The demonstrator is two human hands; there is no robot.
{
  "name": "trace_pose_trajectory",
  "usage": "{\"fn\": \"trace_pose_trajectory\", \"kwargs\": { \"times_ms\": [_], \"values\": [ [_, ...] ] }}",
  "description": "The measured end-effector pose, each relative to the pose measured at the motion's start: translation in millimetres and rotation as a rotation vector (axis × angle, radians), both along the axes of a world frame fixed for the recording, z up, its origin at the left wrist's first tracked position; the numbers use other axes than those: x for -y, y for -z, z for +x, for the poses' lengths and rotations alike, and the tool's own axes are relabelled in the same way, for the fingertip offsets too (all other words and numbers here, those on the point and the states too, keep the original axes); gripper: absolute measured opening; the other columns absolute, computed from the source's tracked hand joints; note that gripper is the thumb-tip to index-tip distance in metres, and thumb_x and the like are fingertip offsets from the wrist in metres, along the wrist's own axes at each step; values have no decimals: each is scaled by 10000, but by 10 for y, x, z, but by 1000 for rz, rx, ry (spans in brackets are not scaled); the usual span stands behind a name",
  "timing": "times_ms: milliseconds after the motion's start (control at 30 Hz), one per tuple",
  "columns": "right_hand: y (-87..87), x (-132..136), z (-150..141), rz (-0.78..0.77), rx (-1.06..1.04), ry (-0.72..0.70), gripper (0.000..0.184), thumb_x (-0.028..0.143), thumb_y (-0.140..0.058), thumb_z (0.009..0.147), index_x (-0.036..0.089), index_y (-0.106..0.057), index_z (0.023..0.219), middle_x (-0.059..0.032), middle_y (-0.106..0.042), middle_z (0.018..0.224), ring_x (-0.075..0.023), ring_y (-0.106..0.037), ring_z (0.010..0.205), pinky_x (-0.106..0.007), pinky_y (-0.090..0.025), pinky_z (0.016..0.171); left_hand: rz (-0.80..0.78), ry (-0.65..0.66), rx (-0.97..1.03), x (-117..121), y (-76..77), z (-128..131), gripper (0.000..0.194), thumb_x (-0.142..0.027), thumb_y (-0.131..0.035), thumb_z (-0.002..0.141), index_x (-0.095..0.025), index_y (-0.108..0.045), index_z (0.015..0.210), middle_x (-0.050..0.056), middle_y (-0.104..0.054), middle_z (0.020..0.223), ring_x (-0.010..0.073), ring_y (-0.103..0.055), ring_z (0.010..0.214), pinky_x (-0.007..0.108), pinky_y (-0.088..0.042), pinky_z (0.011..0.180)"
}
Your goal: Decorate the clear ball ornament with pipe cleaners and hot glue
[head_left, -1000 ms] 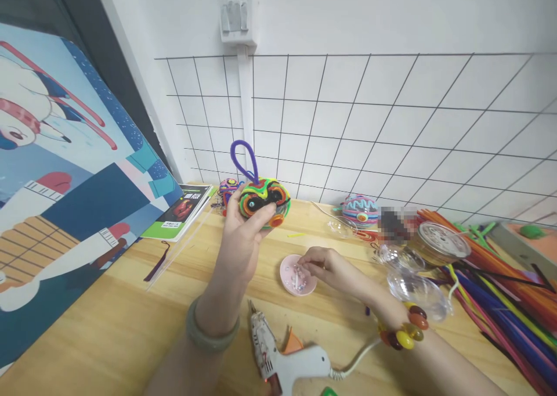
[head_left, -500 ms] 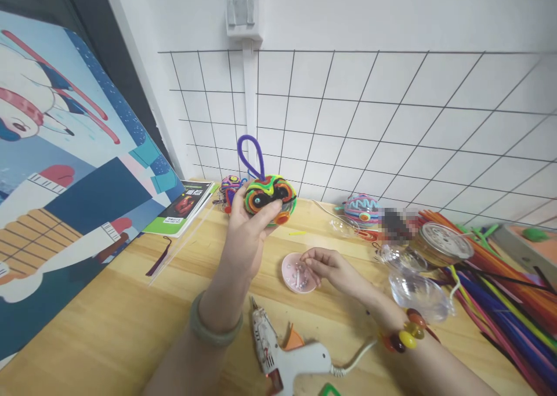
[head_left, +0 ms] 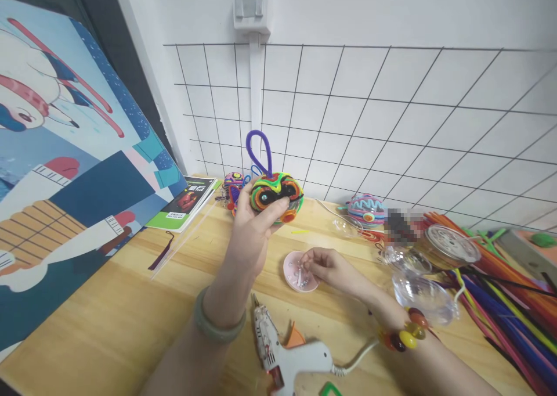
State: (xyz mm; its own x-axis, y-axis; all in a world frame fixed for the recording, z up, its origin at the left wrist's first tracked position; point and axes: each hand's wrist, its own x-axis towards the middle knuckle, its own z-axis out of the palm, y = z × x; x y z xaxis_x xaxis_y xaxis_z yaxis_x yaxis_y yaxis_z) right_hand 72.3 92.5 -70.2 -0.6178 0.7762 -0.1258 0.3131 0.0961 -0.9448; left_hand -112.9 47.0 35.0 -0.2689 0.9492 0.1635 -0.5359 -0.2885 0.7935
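My left hand [head_left: 256,227] grips a colourful owl-faced ornament [head_left: 278,197] made of coiled pipe cleaner, with its thumb across the front. A purple loop [head_left: 260,152] stands up from the ornament's top. One eye carries a small shiny stone; the thumb tip lies near the other. Over a small pink dish [head_left: 290,283] my right hand [head_left: 326,266] has its fingers pinched together at the rim. Tiny clear gems and a short white stick lie in the dish. Whatever the right fingertips hold is too small to make out.
A white hot glue gun [head_left: 278,349] lies in front, its cord running right. Clear plastic half-shells [head_left: 422,294], a spool [head_left: 452,245] and bundled pipe cleaners [head_left: 509,320] are at right. Another wrapped ornament [head_left: 366,209] sits by the wall. Books [head_left: 185,204] and a large picture board [head_left: 87,198] stand left.
The view has shifted slightly, so most things appear a little farther right. The left hand still holds the ornament, and the right hand stays pinched at the dish.
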Motion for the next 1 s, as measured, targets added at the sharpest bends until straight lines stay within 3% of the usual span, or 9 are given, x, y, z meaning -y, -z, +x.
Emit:
{"fn": "trace_pose_trajectory", "kwargs": {
  "times_ms": [133,333,433,533,700,933,1000],
  "values": [
    [-51,-1,-103,38,105,-77,196,309,-562,834,134,-651,843,-9,-625,663,-100,-543,535,-220,-442,509,-2,8,7,3,-7,2,503,-211,-768,664,-271,-521,1099,36,-626,1083,247,-622,1003,367,-531,776],
    [-163,-95,-121,169,314,-122,308,172,-434,857,140,-694,1019,-38,-706,794,-122,-625,543,-243,-500,526,11,25,28,3,-29,-14,537,-203,-771,665,-264,-507,1129,30,-614,1104,227,-614,1023,341,-526,791],
    [-234,-112,-100,281,475,-99,303,86,-447,829,132,-710,973,-45,-719,789,-136,-650,583,-255,-499,583,22,35,16,12,-23,-14,535,-211,-764,681,-259,-500,1145,35,-609,1111,221,-609,1028,339,-526,800],
    [-284,-72,-120,378,646,-124,171,151,-537,878,139,-708,871,-40,-713,790,-169,-665,707,-301,-518,687,29,41,8,20,-13,-6,507,-210,-758,693,-255,-508,1132,39,-606,1109,218,-607,1028,333,-531,793],
    [-310,40,-250,471,867,-187,270,326,-567,936,178,-593,1160,-73,-612,1186,-204,-632,972,-398,-540,821,28,39,7,26,-12,3,482,-213,-764,685,-249,-527,1104,39,-612,1104,221,-602,1040,323,-528,784],
    [-265,100,-309,578,1016,-221,183,313,-532,956,229,-641,1076,-80,-620,1190,-178,-625,967,-338,-530,835,20,47,4,30,-12,10,438,-217,-765,690,-241,-542,1066,33,-616,1119,218,-603,1040,334,-523,799],
    [-244,103,-293,618,1001,-228,159,299,-524,961,218,-655,1003,-68,-660,1086,-154,-637,887,-320,-533,792,26,49,6,29,-10,11,449,-219,-768,686,-236,-545,1075,40,-615,1124,219,-602,1040,338,-524,803]
  ]
}}
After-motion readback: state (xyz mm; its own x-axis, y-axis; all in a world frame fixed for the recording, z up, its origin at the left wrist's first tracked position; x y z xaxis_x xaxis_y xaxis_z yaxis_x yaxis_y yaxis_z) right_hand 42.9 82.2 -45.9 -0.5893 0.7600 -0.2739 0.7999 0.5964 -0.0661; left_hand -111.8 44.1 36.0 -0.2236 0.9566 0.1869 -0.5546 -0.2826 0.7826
